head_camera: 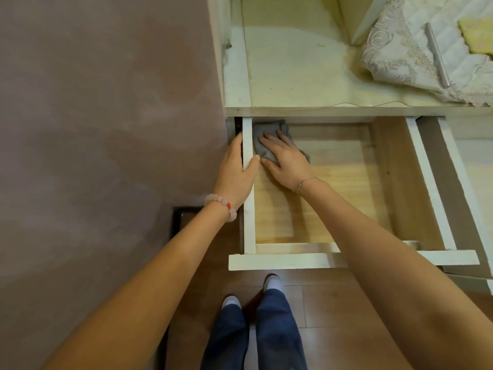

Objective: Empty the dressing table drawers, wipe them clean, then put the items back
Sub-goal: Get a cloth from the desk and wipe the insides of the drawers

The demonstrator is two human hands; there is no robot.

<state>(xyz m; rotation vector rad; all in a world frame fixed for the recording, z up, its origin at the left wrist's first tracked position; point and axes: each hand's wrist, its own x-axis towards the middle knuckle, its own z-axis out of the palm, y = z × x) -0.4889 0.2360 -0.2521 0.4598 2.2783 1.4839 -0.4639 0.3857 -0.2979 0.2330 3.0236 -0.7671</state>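
- Step in hand, by judgement: the wiping. Drawer (280, 261) pulled far out from under the dressing table top (293, 62), nothing visible inside except the cloth.
- Grey cloth (266, 128) on the drawer floor, in the far left corner, touching the left wall.
- Right hand (286, 162) laid flat on the cloth, fingers straight and a little spread, pressing it down. No pinching.
- Left hand (236, 169) gripping the left wall of the drawer: thumb hooked over the rim to the inside, other fingers down the outer side. Probably for steadying.
- Near edge and right side of the drawer floor bare wood, not under the cloth.
- Next move, as a judgement: sliding the cloth out of the far left corner, along the far edge, then toward the near edge, with even pressure and care for the corners.
- Also needed: a firm hold on the left wall, against rolling back under the push.
- At the far right corner of the table top, a lace cover (394, 49) with a metal bar (437, 54) on it.
- Putting items back not yet begun, as far as visible.
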